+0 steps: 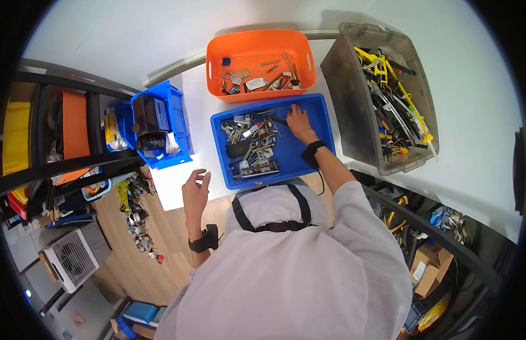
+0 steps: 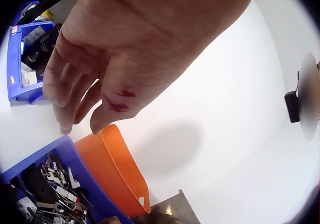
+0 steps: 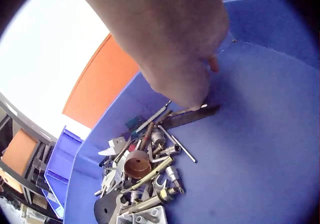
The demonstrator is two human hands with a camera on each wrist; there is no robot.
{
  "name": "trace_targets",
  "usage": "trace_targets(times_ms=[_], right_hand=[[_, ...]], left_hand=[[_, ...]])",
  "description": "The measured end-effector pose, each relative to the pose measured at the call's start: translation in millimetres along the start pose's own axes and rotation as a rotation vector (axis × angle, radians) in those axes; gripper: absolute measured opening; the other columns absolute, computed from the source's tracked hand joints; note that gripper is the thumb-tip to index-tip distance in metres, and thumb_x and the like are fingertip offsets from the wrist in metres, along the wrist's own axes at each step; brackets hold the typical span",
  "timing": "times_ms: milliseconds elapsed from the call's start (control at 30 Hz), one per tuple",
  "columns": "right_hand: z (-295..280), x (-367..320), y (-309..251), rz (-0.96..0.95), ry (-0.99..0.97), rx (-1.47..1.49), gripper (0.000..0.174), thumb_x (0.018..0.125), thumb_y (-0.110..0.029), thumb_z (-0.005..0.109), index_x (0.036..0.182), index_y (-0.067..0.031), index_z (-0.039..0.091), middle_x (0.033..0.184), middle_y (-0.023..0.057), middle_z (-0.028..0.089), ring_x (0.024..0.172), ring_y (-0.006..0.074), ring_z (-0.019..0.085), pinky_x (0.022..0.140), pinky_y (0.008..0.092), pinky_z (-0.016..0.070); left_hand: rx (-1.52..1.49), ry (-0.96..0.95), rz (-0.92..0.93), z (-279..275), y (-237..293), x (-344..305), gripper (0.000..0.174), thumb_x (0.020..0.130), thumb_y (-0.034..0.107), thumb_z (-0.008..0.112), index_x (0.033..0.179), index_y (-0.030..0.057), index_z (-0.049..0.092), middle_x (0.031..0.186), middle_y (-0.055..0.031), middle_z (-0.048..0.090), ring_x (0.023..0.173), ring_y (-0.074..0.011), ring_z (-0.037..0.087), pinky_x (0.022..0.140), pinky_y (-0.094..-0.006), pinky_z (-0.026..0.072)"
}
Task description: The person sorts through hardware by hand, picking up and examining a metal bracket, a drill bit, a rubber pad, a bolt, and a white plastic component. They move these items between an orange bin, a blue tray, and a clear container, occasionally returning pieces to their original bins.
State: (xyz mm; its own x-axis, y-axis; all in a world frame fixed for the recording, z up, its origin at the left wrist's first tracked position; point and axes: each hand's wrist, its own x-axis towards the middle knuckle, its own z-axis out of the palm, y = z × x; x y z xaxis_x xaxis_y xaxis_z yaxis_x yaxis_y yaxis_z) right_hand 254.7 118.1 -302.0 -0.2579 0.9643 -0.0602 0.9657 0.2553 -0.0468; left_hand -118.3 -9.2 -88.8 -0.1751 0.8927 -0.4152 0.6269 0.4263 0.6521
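Note:
My right hand point(image 1: 301, 124) reaches down into a blue bin point(image 1: 326, 122), toward its far wall. In the right wrist view its thumb is right at a dark flat strip point(image 3: 187, 116) at the edge of a pile of metal parts. The back of the hand hides most of the fingers; I cannot tell whether they grip anything. The pile holds a brown cup-shaped piece point(image 3: 137, 165), a thin metal rod point(image 3: 182, 146) and several sockets and fittings. My left hand point(image 1: 195, 192) hovers left of the bin, fingers loosely bent and holding nothing.
Behind the blue bin stands an orange bin point(image 1: 263, 97) with scattered metal pieces. A grey translucent tub point(image 1: 353, 102) of tools, including a yellow-handled one, is to the right. A smaller blue bin point(image 1: 181, 127) with dark items sits left, beside a black shelf frame point(image 1: 47, 170).

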Motion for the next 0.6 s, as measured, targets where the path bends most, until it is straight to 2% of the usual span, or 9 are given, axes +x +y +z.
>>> trace_targets(times_ms=[67, 133, 233, 300, 333, 400, 500, 533, 600], right_hand=[[-10, -6, 5, 0.005, 0.006, -0.040, 0.021, 0.084, -0.003, 0.058, 0.102, 0.0061, 0.065, 0.117, 0.0218, 0.055, 0.113, 0.0352, 0.056, 0.090, 0.0501, 0.0478], [-25, -13, 9, 0.012, 0.010, -0.083, 0.021, 0.084, -0.003, 0.058, 0.102, 0.0062, 0.065, 0.117, 0.0214, 0.055, 0.113, 0.0349, 0.056, 0.089, 0.0496, 0.0475], [-63, -24, 8, 0.046, -0.033, -0.078, 0.019, 0.086, -0.006, 0.061, 0.100, 0.0052, 0.064, 0.118, 0.0193, 0.055, 0.113, 0.0332, 0.056, 0.094, 0.0499, 0.0459], [-106, -31, 1, -0.023, 0.156, -0.007, 0.020, 0.092, -0.016, 0.062, 0.102, 0.0011, 0.065, 0.118, 0.0163, 0.055, 0.112, 0.0301, 0.056, 0.101, 0.0508, 0.0423], [-128, -34, -5, -0.028, 0.155, -0.006, 0.020, 0.092, -0.016, 0.062, 0.102, 0.0011, 0.065, 0.118, 0.0163, 0.055, 0.112, 0.0301, 0.056, 0.101, 0.0508, 0.0423], [-175, -39, -18, -0.136, 0.272, 0.011, 0.019, 0.095, -0.020, 0.062, 0.099, -0.0020, 0.063, 0.118, 0.0146, 0.055, 0.113, 0.0275, 0.056, 0.109, 0.0511, 0.0361], [-239, -51, -37, -0.243, 0.337, 0.048, 0.017, 0.094, -0.019, 0.062, 0.099, -0.0024, 0.063, 0.121, 0.0137, 0.056, 0.117, 0.0253, 0.055, 0.115, 0.0520, 0.0309], [-253, -55, -42, -0.247, 0.337, 0.052, 0.017, 0.094, -0.019, 0.062, 0.099, -0.0024, 0.063, 0.121, 0.0137, 0.056, 0.117, 0.0253, 0.055, 0.115, 0.0520, 0.0309], [-274, -62, -50, -0.341, 0.392, 0.102, 0.017, 0.094, -0.017, 0.063, 0.098, -0.0013, 0.064, 0.124, 0.0126, 0.056, 0.117, 0.0240, 0.057, 0.116, 0.0536, 0.0312]], left_hand=[[0.004, -0.010, 0.006, 2, 0, 2, 0.033, 0.096, 0.026, 0.068, 0.117, 0.0000, 0.068, 0.089, -0.0124, 0.074, 0.061, -0.0143, 0.065, 0.057, -0.0287, 0.0508], [-0.004, 0.003, 0.055, 6, -1, 5, 0.034, 0.096, 0.028, 0.067, 0.116, 0.0010, 0.069, 0.088, -0.0130, 0.075, 0.061, -0.0182, 0.067, 0.058, -0.0324, 0.0519], [0.008, -0.013, 0.086, 11, 7, 11, 0.032, 0.096, 0.027, 0.067, 0.114, 0.0014, 0.070, 0.087, -0.0131, 0.074, 0.061, -0.0181, 0.067, 0.058, -0.0315, 0.0518], [-0.022, -0.032, 0.121, 16, 14, 17, 0.029, 0.097, 0.025, 0.065, 0.114, 0.0018, 0.070, 0.088, -0.0127, 0.075, 0.061, -0.0173, 0.067, 0.057, -0.0309, 0.0514], [-0.049, -0.048, 0.156, 19, 19, 19, 0.027, 0.098, 0.023, 0.064, 0.114, 0.0023, 0.070, 0.088, -0.0123, 0.075, 0.062, -0.0166, 0.066, 0.057, -0.0302, 0.0511], [-0.134, -0.075, 0.187, 24, 39, 23, 0.025, 0.100, 0.021, 0.062, 0.115, 0.0027, 0.070, 0.089, -0.0116, 0.075, 0.062, -0.0153, 0.065, 0.057, -0.0293, 0.0507], [-0.269, -0.151, 0.255, 25, 74, 23, 0.026, 0.103, 0.022, 0.058, 0.116, 0.0029, 0.070, 0.091, -0.0091, 0.075, 0.063, -0.0113, 0.062, 0.055, -0.0258, 0.0481], [-0.326, -0.209, 0.293, 24, 86, 19, 0.029, 0.105, 0.025, 0.056, 0.117, 0.0026, 0.069, 0.093, -0.0074, 0.074, 0.063, -0.0086, 0.060, 0.053, -0.0232, 0.0458], [-0.312, -0.218, 0.334, 18, 110, 6, 0.029, 0.105, 0.026, 0.055, 0.117, 0.0028, 0.069, 0.094, -0.0075, 0.075, 0.064, -0.0085, 0.060, 0.054, -0.0227, 0.0458]])
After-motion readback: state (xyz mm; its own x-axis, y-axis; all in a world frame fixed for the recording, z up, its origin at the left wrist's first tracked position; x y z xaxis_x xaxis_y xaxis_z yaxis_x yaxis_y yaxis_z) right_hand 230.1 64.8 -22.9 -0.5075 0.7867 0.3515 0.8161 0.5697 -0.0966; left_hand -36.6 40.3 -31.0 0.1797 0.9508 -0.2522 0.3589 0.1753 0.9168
